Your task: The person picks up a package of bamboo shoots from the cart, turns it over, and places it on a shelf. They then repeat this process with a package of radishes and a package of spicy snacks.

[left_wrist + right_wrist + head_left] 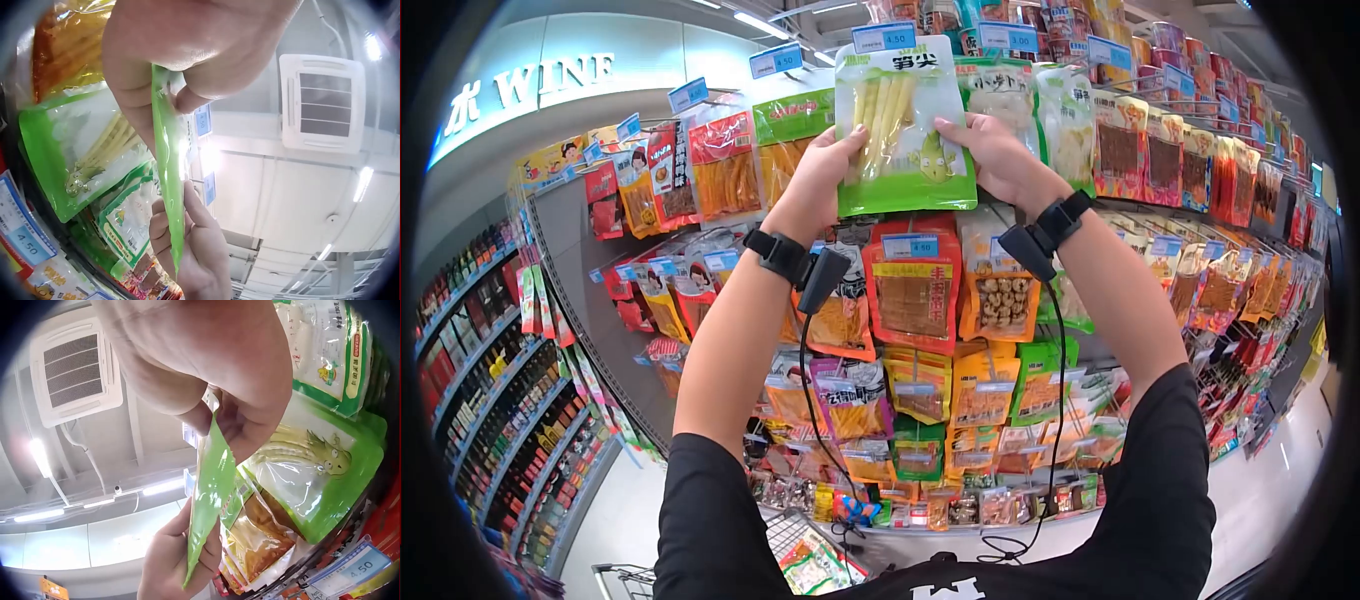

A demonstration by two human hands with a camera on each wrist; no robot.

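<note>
Head view: green-and-clear bamboo-shoot pouch (pixel 908 125) is held upright at the display, front turned to the wearer, perhaps so the print can be read.
Pouch edges: one side is pinched by the left hand (pixel 828 172), the other by the right hand (pixel 1002 160), presumably so it is held flat.
Behind: matching pouch (pixel 94 150) is blocked from the head camera.
Below: red snack packet (pixel 913 295) is partly covered by a price tag (pixel 921 246).

Counts: hands, 2 (one left hand (pixel 825 175), one right hand (pixel 1005 165)); held packet (pixel 910 135), 1; wrist straps (pixel 778 257), 2; cables (pixel 1061 400), 2; WINE sign (pixel 555 82), 1; ceiling vent unit (pixel 325 104), 1. Hanging packets (pixel 915 285) and price tags (pixel 885 38) are too numerous to count reliably.
</note>
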